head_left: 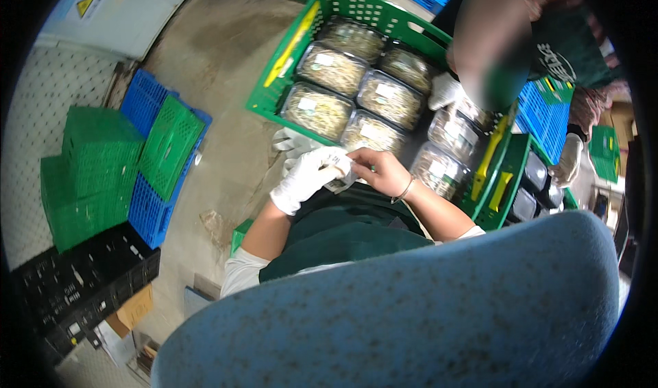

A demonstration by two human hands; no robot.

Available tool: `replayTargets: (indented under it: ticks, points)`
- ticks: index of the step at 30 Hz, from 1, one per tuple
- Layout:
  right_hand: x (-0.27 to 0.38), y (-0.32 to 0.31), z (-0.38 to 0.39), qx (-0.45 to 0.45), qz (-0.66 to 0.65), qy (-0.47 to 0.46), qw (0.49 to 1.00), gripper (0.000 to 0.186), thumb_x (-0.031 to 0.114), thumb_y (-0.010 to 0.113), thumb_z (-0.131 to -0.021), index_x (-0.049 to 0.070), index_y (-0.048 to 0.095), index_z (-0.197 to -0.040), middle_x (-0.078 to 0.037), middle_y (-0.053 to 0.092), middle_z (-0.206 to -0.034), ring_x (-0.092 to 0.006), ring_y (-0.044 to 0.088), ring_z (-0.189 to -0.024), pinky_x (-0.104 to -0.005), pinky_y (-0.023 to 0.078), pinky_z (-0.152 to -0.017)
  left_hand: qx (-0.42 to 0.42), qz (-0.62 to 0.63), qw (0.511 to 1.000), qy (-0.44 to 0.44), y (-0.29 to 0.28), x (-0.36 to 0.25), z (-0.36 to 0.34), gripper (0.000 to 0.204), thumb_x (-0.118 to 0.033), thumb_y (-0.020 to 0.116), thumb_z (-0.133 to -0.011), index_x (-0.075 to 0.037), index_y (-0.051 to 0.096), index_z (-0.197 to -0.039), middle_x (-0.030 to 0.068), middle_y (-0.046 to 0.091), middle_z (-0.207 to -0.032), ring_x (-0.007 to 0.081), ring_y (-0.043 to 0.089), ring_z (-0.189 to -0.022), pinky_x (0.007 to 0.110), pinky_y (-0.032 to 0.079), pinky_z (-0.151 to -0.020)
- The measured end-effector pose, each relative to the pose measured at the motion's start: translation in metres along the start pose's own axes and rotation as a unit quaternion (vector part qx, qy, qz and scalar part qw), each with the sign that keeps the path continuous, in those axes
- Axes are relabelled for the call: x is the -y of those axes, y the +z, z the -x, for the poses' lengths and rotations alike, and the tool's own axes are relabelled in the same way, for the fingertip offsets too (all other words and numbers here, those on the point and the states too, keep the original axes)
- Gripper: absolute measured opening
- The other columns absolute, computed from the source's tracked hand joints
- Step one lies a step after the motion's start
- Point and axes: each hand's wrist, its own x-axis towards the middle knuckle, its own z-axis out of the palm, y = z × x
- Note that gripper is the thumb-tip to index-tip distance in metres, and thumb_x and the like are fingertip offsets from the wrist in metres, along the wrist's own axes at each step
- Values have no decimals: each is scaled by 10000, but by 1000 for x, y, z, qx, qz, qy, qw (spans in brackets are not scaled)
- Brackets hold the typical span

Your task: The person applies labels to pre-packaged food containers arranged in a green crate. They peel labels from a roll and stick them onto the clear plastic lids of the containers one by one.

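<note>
Nearest the cam: a curved blue pad-like thing (384, 306), dark-flecked, filling the bottom edge; can't tell what it is. Beyond it, a small grey-white piece (339, 182) sits btwn the person's hands, just this side of the big green crate, mostly hidden by fingers; too small to ID. L hand (305, 179), in a white glove, has fingers curled & pinching the piece. R hand (384, 174), bare, w/ a thin bracelet (403, 190) at the wrist, has thumb & index bent in close at the piece's R side; can't tell if they grip it. Dark green apron (336, 230) under both forearms. Crumpled white stuff (293, 141) just beyond the L glove, nr the crate's edge.

Green crate (264, 103), yellow strips on its ends, holds rows of clear packs (317, 110) of pale stringy food, several w/ white labels. A co-worker's gloved hand (444, 92) is at the packs on the R side. Farther R: 2nd green crate (490, 216) w/ dark packs, & blue crates (541, 117) behind. Well off to the L, on the floor (212, 93): stacked green crates (103, 148), blue ones beside, black crates (82, 278) nearer, cardboard box (135, 309) next to those.
</note>
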Motion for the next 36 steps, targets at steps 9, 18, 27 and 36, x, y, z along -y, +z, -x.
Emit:
replayTargets:
  ticks: [9,18,27,36]
  points:
    - [-2,21,-97,-78,134,-19,988,168,183,682,-679,34,626,-733,-133,596,-675,-220,577,-577,-299,460,-546,-148,-78,985,-32,-75,31,36,168,-133,608,-740,30,570,-745,66,587,-684,86,528,-605,241,423,-528]
    - [-177,48,-148,-58,523,59,848,380,234,511,-729,27,434,-1037,-119,518,-860,-282,528,-806,-389,422,-659,-203,115,964,-130,-147,35,83,118,-71,594,-758,16,574,-835,15,569,-727,53,515,-640,187,411,-563]
    - [-158,47,-125,8,586,41,809,780,576,453,-735,121,221,-1324,-65,204,-1368,-248,261,-1208,-459,233,-947,-150,136,972,-116,-147,12,62,173,-56,559,-772,44,535,-911,81,592,-805,107,569,-677,212,455,-578]
    - [-2,17,-113,47,-62,36,996,413,214,625,-747,3,471,-1067,-104,551,-935,-173,522,-847,-292,415,-740,-137,88,984,-76,-103,-7,21,246,-70,610,-721,36,563,-938,70,600,-850,111,570,-768,225,462,-647]
